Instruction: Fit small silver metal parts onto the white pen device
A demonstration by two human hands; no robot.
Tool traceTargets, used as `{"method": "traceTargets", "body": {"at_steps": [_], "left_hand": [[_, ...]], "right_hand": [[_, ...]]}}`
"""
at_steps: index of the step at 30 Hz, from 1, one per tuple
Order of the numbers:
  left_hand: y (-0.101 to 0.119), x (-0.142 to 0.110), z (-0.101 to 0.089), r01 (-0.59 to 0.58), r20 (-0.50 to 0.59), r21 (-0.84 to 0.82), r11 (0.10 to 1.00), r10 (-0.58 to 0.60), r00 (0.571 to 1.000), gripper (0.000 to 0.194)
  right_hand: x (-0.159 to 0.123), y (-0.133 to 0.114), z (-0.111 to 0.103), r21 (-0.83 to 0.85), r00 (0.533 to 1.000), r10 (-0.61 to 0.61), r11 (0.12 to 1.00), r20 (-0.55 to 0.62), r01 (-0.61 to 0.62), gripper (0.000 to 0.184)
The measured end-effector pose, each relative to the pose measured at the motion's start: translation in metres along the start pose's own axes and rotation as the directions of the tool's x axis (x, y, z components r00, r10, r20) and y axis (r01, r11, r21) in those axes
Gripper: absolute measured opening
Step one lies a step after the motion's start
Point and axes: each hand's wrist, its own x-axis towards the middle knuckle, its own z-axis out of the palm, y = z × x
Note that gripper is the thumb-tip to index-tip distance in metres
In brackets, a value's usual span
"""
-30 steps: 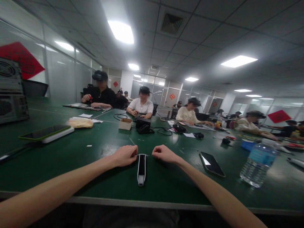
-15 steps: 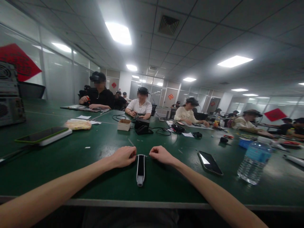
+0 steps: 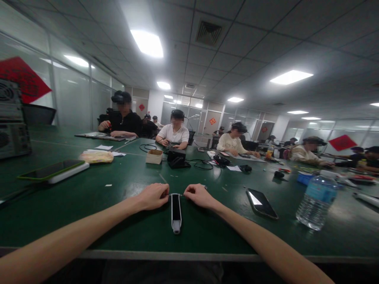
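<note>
A narrow device (image 3: 176,213) with a black face and a white rim lies on the green table in front of me, its pale tip towards me. Thin cord-like bits (image 3: 181,195) stick out on both sides of its far end. My left hand (image 3: 155,196) rests on the table just left of that end, fingers pinched at the left bit. On the right, my right hand (image 3: 199,195) has its thumb and forefinger closed on the other bit. Something small and bluish shows behind its knuckles, too small to name. The fingers partly hide what they pinch.
To the right are a phone (image 3: 262,203) and a water bottle (image 3: 316,201). A green-edged phone (image 3: 51,169) lies on a white block at left. Ahead stand a small carton (image 3: 154,156) and a black box (image 3: 177,157) with cables. Several people sit around the table.
My right hand has come slightly left, closer to the device, and turned so a small bluish thing shows behind it. The device has tilted a little. My left hand stays nearly still.
</note>
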Motion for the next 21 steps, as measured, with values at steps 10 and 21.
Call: {"method": "traceTargets", "body": {"at_steps": [10, 21], "left_hand": [[0.0014, -0.0013, -0.0027, -0.004, 0.016, -0.013, 1.0, 0.004, 1.0, 0.012], [-0.0003, -0.0023, -0.0012, -0.051, 0.017, -0.044, 0.998, 0.051, 0.999, 0.013]], "right_hand": [[0.0007, 0.0033, 0.0008, -0.027, 0.999, -0.017, 0.999, 0.03, 0.018, 0.021], [-0.0025, -0.0002, -0.0029, -0.06, 0.994, -0.066, 0.996, 0.084, 0.071, 0.022]]}}
